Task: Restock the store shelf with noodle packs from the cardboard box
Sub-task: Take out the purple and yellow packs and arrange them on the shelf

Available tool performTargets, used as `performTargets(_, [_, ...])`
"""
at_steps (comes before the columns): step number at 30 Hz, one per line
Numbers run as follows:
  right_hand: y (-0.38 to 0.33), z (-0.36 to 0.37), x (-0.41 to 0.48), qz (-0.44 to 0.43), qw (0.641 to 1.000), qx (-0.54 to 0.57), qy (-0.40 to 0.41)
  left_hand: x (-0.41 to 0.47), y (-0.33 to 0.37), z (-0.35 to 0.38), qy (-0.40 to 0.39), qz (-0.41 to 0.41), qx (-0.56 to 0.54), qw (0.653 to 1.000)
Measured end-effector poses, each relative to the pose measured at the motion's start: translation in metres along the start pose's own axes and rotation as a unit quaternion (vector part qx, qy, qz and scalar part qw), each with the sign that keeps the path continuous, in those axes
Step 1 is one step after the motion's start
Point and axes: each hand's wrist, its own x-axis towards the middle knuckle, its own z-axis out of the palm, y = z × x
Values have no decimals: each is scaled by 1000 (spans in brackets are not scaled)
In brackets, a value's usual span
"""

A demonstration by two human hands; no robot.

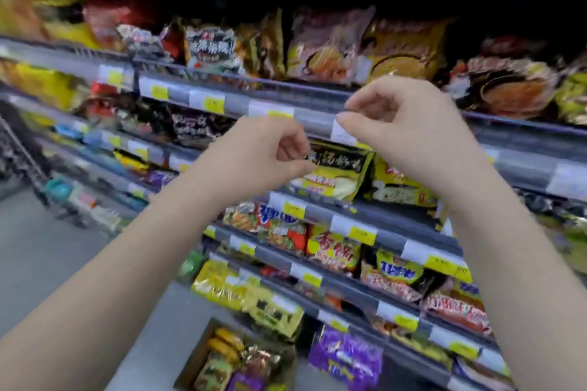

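Note:
A black-and-yellow noodle pack [340, 173] stands at the front of a middle shelf [390, 233]. My left hand [270, 149] is raised before it, thumb and fingertips pinched on the pack's upper left corner. My right hand [400, 124] hovers higher, in front of the grey price rail [314, 119]. Its fingers are loosely curled and slightly apart, with nothing visible between them. The cardboard box [193, 359] sits on the floor at the bottom centre, holding several colourful packs.
Several tiers of shelves full of noodle packs run from left to right, each with a price rail and yellow tags. Purple packs [346, 355] and yellow packs [222, 286] fill the lowest tiers beside the box. Grey aisle floor [47, 247] lies to the left.

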Motion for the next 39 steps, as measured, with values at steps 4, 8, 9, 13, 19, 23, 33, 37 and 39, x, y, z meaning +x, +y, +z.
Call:
performTargets(4, [-2,63,-16,35,998,-20,-39,-28,-49,14,-39,-30,-18,999])
performTargets(8, [-11,132,-27,81,995,-40,-48,-50,-115,22,-86,-43,-39,995])
performTargets(9, [-15,152,-29,92,994,-43,-49,-54,-135,23,-97,-42,-43,993])
performTargets(13, [-37,235,-35,145,986,-53,-61,-66,-220,23,-146,-17,-49,988])
performTargets(19, [-60,336,-44,242,962,-112,-65,-75,-322,26,-228,6,-59,972])
performTargets(23, [-70,364,-52,302,940,-132,-85,-79,-354,33,-276,16,-61,959])
performTargets(33, [-51,404,-83,377,909,-127,-126,-101,-394,85,-341,-5,-67,938])
performTargets(37, [-24,428,-105,390,899,-125,-157,-113,-412,117,-349,-51,-76,933])
performTargets(39, [-8,444,-116,393,893,-129,-176,-121,-420,136,-358,-65,-73,928])
